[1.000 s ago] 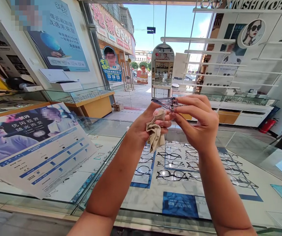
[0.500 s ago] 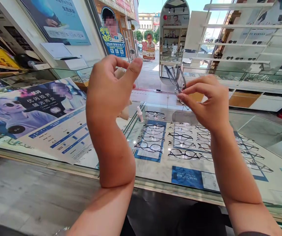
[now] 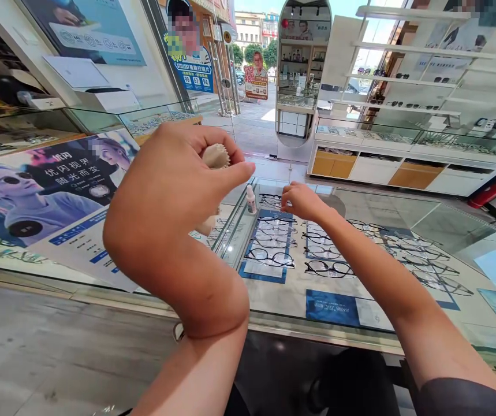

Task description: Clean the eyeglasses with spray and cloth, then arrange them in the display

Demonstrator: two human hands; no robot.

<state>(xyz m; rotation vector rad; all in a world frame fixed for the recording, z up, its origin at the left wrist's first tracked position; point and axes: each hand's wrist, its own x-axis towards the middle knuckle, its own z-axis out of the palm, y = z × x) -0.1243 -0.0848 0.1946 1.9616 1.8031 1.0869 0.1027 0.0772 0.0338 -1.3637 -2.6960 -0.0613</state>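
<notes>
My left hand [image 3: 165, 190], raised over the left part of the counter, has its fingers curled around a beige cloth [image 3: 216, 157] with a zigzag edge. Part of this cloth also hangs out below the palm. Farther forward, my right hand [image 3: 306, 200] is low over the glass counter with bent fingers. It is beside a pair of eyeglasses [image 3: 269, 200] at the back of the left column. What its fingertips hold, if anything, is hidden. A small white bottle [image 3: 251, 200] stands upright just left of those eyeglasses.
Rows of eyeglasses [image 3: 329, 268] lie in the glass display counter [image 3: 273, 316]. A blue-and-white card [image 3: 332, 307] lies near its front edge. A large printed board [image 3: 70, 190] leans at the left. Beyond stand a tall mirror [image 3: 302, 75] and white shelves [image 3: 421, 50].
My right hand has moved forward, left and down to the counter; the grey-framed eyeglasses it held up are no longer visible. My left hand has lowered slightly with the cloth.
</notes>
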